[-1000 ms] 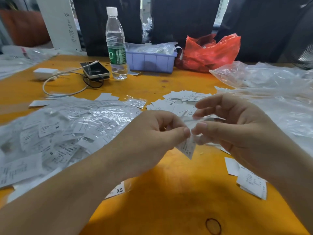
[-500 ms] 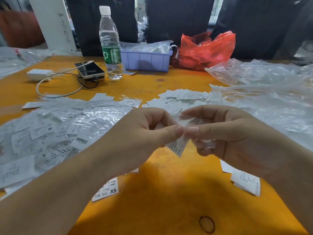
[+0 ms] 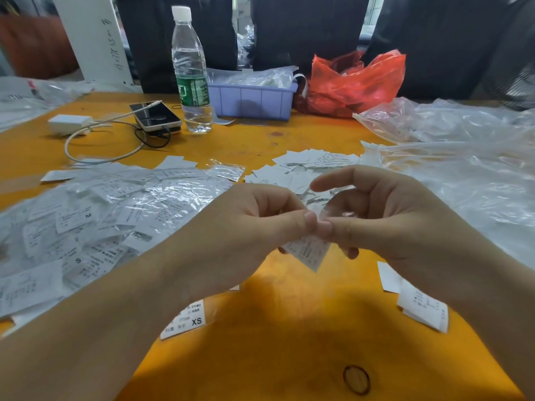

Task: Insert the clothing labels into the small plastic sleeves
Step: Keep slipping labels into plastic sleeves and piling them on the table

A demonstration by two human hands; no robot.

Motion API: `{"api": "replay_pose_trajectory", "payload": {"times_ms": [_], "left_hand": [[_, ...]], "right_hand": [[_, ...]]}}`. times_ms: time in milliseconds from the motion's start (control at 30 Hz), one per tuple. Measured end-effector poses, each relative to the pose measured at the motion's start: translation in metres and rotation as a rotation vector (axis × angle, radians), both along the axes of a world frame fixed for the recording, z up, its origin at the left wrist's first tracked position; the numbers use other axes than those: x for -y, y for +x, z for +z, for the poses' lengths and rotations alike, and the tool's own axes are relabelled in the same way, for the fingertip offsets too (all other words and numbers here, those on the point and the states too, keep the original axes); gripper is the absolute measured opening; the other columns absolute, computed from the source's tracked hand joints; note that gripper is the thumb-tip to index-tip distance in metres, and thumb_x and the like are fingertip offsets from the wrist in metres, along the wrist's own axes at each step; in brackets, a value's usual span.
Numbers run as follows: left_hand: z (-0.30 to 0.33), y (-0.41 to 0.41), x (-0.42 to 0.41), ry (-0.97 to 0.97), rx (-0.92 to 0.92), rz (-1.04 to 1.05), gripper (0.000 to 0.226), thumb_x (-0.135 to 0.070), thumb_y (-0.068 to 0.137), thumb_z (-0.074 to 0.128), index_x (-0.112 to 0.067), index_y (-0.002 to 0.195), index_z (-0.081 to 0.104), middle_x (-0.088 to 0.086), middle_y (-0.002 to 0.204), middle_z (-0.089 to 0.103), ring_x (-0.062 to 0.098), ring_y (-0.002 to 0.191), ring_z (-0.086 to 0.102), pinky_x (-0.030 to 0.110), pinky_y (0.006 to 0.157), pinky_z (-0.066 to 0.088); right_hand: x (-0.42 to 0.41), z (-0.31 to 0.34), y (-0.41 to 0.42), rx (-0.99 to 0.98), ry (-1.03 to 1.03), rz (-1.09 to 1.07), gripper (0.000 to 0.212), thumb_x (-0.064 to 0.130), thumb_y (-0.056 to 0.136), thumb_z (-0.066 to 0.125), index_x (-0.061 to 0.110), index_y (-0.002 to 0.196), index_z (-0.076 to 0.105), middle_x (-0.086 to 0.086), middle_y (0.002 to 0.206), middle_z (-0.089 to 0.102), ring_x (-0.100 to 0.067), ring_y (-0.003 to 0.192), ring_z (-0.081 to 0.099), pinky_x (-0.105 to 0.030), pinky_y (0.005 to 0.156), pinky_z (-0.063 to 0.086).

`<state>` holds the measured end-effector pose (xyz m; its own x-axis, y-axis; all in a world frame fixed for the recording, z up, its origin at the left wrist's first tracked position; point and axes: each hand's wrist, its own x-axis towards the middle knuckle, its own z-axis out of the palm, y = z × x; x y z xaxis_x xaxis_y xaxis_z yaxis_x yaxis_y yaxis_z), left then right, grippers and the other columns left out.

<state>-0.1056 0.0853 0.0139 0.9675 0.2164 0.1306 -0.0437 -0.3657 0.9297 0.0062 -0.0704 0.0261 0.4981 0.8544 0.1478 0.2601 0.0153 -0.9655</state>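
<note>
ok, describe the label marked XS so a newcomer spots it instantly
Start at the orange table and find the left hand. Just below its forearm, near the table's front edge, a white label lies alone. Unlike the labels piled to its left, it shows a bold XS, printed upside down from this view.

I see a white printed clothing label [image 3: 308,251] hanging tilted, corner down, above the orange desk [image 3: 289,328]. A clear plastic sleeve [image 3: 335,202] sits crumpled just above it. Sleeved labels [image 3: 95,224] lie heaped to the left; loose labels [image 3: 301,169] lie beyond.
</note>
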Motion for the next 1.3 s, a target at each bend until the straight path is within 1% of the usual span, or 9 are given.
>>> {"api": "replay_pose_trajectory", "payload": {"times_ms": [167,267,433,533,667,800,967,1100,1300], "left_hand": [[0.002,-0.001,0.0,-0.019,0.071,0.123,0.023,-0.041,0.084,0.066,-0.021,0.076,0.074,-0.008,0.063,0.068,-0.001,0.051,0.054,0.01,0.047,0.041],[0.003,0.0,-0.002,-0.039,0.14,0.21,0.018,-0.039,0.084,0.07,-0.023,0.076,0.074,-0.004,0.066,0.068,0.002,0.055,0.057,0.017,0.05,0.048],[0.002,-0.001,-0.001,0.002,0.111,0.197,0.02,-0.043,0.083,0.07,-0.024,0.079,0.075,-0.002,0.071,0.07,0.002,0.058,0.059,0.016,0.052,0.05],[0.002,0.0,0.0,-0.037,0.058,0.141,0.032,-0.051,0.076,0.062,-0.021,0.08,0.075,-0.002,0.075,0.071,0.002,0.063,0.061,0.018,0.056,0.051],[0.004,0.0,-0.001,-0.053,0.048,0.095,0.026,-0.042,0.075,0.062,-0.02,0.078,0.076,0.0,0.071,0.069,0.005,0.063,0.058,0.017,0.054,0.047],[0.004,-0.001,-0.001,-0.029,0.045,0.048,0.023,-0.041,0.073,0.067,-0.019,0.077,0.075,0.01,0.074,0.067,0.008,0.063,0.057,0.018,0.055,0.045],[0.003,-0.001,-0.002,-0.013,0.068,0.047,0.027,-0.046,0.068,0.074,-0.021,0.079,0.075,0.017,0.08,0.068,0.022,0.068,0.058,0.029,0.058,0.046],[0.002,0.0,-0.004,-0.073,0.056,0.043,0.022,-0.042,0.067,0.074,-0.022,0.075,0.076,0.008,0.074,0.07,0.01,0.063,0.059,0.018,0.054,0.047],[0.008,-0.001,-0.009,-0.246,0.083,0.11,0.014,-0.035,0.071,0.078,-0.021,0.072,0.076,0.003,0.075,0.07,0.01,0.063,0.061,0.022,0.053,0.049]], "right_hand": [[0.002,0.003,0.007,-0.154,0.061,-0.068,0.048,0.011,0.057,0.085,0.009,0.102,0.068,-0.007,0.068,0.06,-0.017,0.053,0.054,-0.026,0.048,0.045],[0.001,0.002,0.006,-0.133,-0.022,0.003,0.024,0.019,0.067,0.076,0.006,0.086,0.072,-0.004,0.063,0.06,-0.014,0.053,0.053,-0.023,0.047,0.045],[0.001,0.002,0.003,-0.069,-0.003,0.012,0.01,0.019,0.072,0.074,0.01,0.076,0.074,-0.002,0.061,0.059,-0.012,0.055,0.052,-0.023,0.051,0.044],[0.003,0.004,0.005,-0.021,-0.09,0.05,0.011,0.018,0.073,0.077,0.008,0.074,0.072,-0.003,0.062,0.06,-0.012,0.055,0.052,-0.025,0.051,0.043],[0.002,0.003,0.003,-0.008,-0.18,0.121,0.01,0.018,0.074,0.065,0.012,0.067,0.07,-0.003,0.061,0.06,-0.01,0.055,0.053,-0.023,0.051,0.044],[0.001,0.002,0.001,-0.09,-0.147,0.141,0.015,0.02,0.077,0.06,0.012,0.066,0.066,-0.011,0.067,0.065,-0.015,0.054,0.054,-0.026,0.047,0.043],[0.0,-0.002,0.0,-0.102,-0.081,0.136,0.022,0.029,0.076,0.07,0.008,0.081,0.071,-0.015,0.07,0.068,-0.016,0.052,0.055,-0.025,0.043,0.042],[0.0,-0.002,0.002,-0.066,-0.053,0.106,0.02,0.022,0.074,0.078,0.004,0.081,0.072,-0.01,0.061,0.063,-0.015,0.049,0.051,-0.021,0.043,0.04],[0.003,0.001,0.009,-0.062,-0.046,0.046,0.016,0.02,0.073,0.079,0.007,0.077,0.071,-0.006,0.055,0.057,-0.016,0.048,0.046,-0.022,0.044,0.039]]}}
